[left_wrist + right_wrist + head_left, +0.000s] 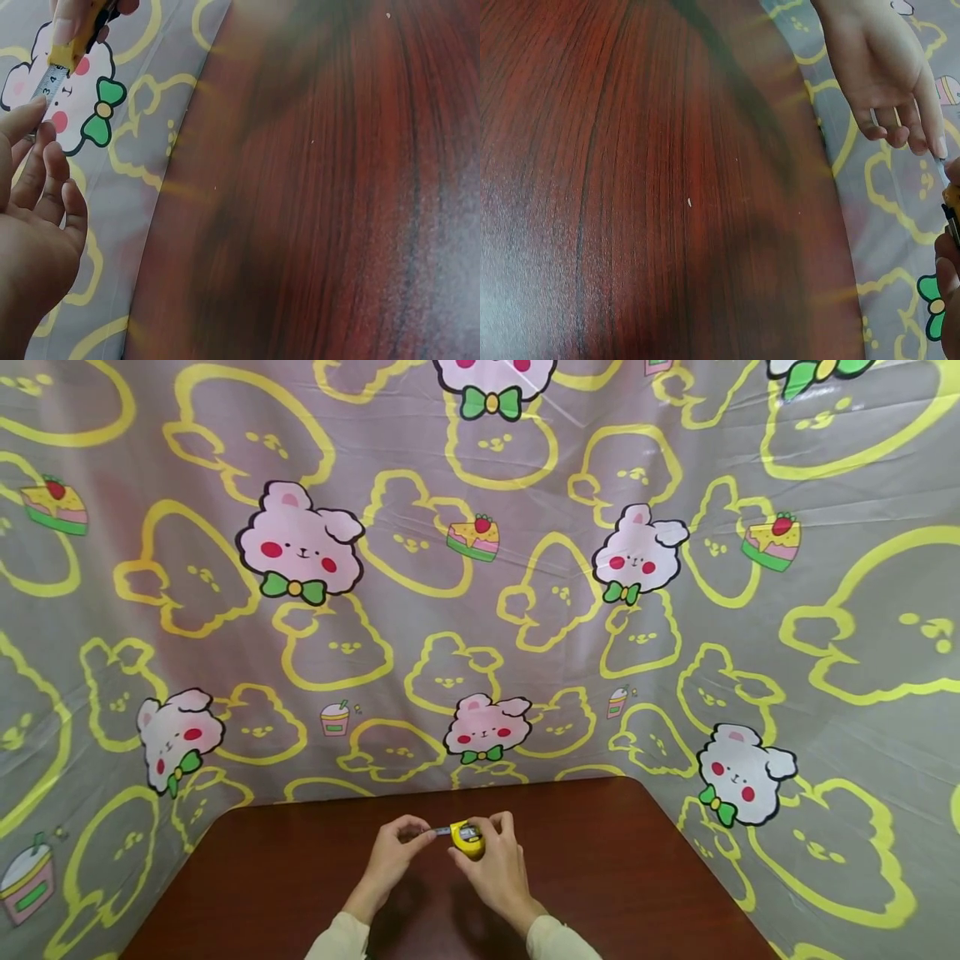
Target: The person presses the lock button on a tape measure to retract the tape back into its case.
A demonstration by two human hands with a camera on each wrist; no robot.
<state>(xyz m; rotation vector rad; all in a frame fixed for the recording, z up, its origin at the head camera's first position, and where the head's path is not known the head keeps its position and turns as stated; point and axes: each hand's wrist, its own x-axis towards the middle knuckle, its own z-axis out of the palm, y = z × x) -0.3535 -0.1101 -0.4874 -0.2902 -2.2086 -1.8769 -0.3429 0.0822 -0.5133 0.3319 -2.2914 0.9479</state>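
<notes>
My right hand (495, 864) grips a yellow tape measure (468, 841) with a dark and silver face, held above the dark red wooden table. A short length of blade (51, 81) sticks out of its mouth toward the left, and a few numbers show on it in the left wrist view. The left hand (393, 860) pinches the blade's free end between thumb and forefinger, its other fingers loosely bent. At the right edge of the right wrist view, only part of the tape measure (951, 196) shows.
The wooden table (600, 877) reaches back to a grey patterned curtain (420, 610) with yellow outlines and cartoon heads, which hangs behind it and along both sides. Shadows of both hands fall on the tabletop. Tiny pale specks lie on the wood.
</notes>
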